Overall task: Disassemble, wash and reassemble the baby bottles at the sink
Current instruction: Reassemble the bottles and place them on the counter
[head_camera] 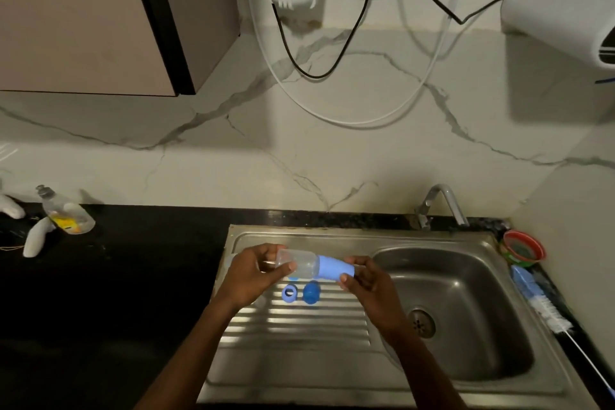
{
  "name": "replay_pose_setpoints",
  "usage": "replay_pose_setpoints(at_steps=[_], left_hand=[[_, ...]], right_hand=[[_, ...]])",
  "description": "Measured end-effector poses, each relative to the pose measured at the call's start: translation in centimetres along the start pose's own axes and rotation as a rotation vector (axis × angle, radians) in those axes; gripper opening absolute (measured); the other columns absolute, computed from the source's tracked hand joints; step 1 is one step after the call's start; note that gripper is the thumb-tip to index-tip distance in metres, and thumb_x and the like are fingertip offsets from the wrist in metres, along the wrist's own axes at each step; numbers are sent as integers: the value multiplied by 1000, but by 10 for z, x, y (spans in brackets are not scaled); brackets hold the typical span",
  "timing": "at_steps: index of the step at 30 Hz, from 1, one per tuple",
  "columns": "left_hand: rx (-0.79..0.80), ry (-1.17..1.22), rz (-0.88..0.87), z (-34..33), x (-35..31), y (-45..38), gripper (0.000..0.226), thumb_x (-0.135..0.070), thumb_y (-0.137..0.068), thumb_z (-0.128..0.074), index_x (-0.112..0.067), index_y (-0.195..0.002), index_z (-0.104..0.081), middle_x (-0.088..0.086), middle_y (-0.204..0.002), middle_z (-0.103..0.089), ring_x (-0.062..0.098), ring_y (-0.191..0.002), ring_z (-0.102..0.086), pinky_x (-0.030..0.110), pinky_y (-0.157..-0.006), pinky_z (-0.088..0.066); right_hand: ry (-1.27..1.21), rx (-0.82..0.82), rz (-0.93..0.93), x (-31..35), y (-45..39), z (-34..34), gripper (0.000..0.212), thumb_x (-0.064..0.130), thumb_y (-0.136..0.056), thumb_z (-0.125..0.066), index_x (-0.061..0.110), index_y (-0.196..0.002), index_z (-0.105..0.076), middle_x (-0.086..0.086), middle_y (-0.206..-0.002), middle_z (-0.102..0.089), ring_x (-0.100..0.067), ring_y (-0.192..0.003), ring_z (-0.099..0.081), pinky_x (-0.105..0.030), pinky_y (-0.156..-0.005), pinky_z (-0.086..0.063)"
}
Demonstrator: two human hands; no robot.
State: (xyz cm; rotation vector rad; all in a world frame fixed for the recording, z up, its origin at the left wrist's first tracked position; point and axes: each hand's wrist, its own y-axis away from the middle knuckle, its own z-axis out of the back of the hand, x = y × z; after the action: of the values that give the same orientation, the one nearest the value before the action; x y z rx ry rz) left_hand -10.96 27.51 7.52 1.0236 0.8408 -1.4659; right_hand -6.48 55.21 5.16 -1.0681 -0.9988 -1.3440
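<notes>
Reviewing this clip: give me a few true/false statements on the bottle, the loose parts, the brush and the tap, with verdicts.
1. Both hands hold the clear plastic baby bottle with its blue sleeve. True: left hand, right hand.
2. The blue screw ring lies in the sink basin. False: on the ribbed steel drainboard.
3. The blue round cap lies beside the ring. True.
4. The white bottle brush is in the basin. False: on the counter, right of the sink.
5. Water runs from the steel tap. False: none visible.
</notes>
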Motion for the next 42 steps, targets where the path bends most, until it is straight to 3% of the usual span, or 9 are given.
replay_pose_setpoints(at_steps=[9, 14, 17, 20, 25, 30, 34, 37, 42], left_hand=[[114, 32, 13, -2, -4, -1, 52, -61, -75, -80, -29, -116, -72, -6, -109, -74, 19, -105, -70, 41, -94, -59], [167, 83, 11, 1, -3, 5, 48, -48, -83, -81, -26, -124, -70, 2, -117, -72, 25, -113, -68, 47, -96, -58], [85, 214, -2, -1, -8, 9, 42, -37, -84, -83, -24, -122, -72, 6, -116, -73, 28, -111, -69, 53, -93, -58], [108, 165, -58, 5, -9, 8, 51, -45, -76, -86, -25, -121, -72, 3, -116, -74, 26, -112, -69, 46, -95, -58], [206, 14, -74, 7, -5, 16, 49, -37, -77, -89, -27, -117, -64, -7, -114, -68, 19, -110, -65, 36, -91, -59], [336, -172, -74, 2, 9, 15, 68, -52, -78, -84, -34, -137, -55, -18, -124, -65, 2, -112, -62, 27, -93, -55], [82, -81, -72, 1, 20, 15, 66, -72, -79, -70, -29, -128, -65, -13, -120, -69, 6, -108, -65, 37, -92, -58], [-62, -97, -90, 36, 40, 24, 52, -60, -77, -80, -28, -118, -70, -10, -112, -70, 14, -102, -68, 42, -81, -59], [-319, -81, 15, 94, 74, 57, 38, -39, -75, -89, -19, -103, -73, -8, -98, -75, 7, -94, -71, 22, -82, -56]], right_hand=[[146, 75, 177, 6, -6, 23, 33, 7, -86, -79, 13, -116, -68, 15, -105, -72, -4, -101, -68, -12, -81, -50], [62, 152, 139, 6, -7, 31, 34, 6, -87, -77, 9, -120, -68, 7, -111, -73, -13, -104, -70, -20, -81, -55], [39, 111, 133, 9, -3, 22, 33, 7, -85, -80, 9, -117, -69, 4, -107, -74, -13, -101, -71, -19, -80, -55], [11, 118, 121, 9, 1, 16, 33, 5, -84, -80, 7, -115, -70, 5, -107, -75, -11, -100, -71, -19, -80, -54], [6, 104, 159, 21, -7, 13, 37, 4, -90, -73, 11, -125, -65, 3, -117, -72, -19, -111, -69, -26, -91, -56], [140, 254, 265, 55, -28, -29, 45, 18, -93, -74, 17, -135, -60, 6, -127, -68, -12, -114, -67, -24, -95, -53], [206, 279, 354, 74, -34, -85, 49, 21, -89, -78, 19, -134, -60, 7, -125, -67, -1, -109, -64, -11, -89, -48], [225, 304, 330, 71, -37, -118, 58, 20, -87, -80, 23, -140, -56, 8, -122, -68, -2, -106, -65, -15, -90, -51], [336, 384, 290, 46, -51, -165, 46, 19, -87, -79, 22, -130, -63, 8, -108, -72, -6, -92, -70, -22, -85, -55]])
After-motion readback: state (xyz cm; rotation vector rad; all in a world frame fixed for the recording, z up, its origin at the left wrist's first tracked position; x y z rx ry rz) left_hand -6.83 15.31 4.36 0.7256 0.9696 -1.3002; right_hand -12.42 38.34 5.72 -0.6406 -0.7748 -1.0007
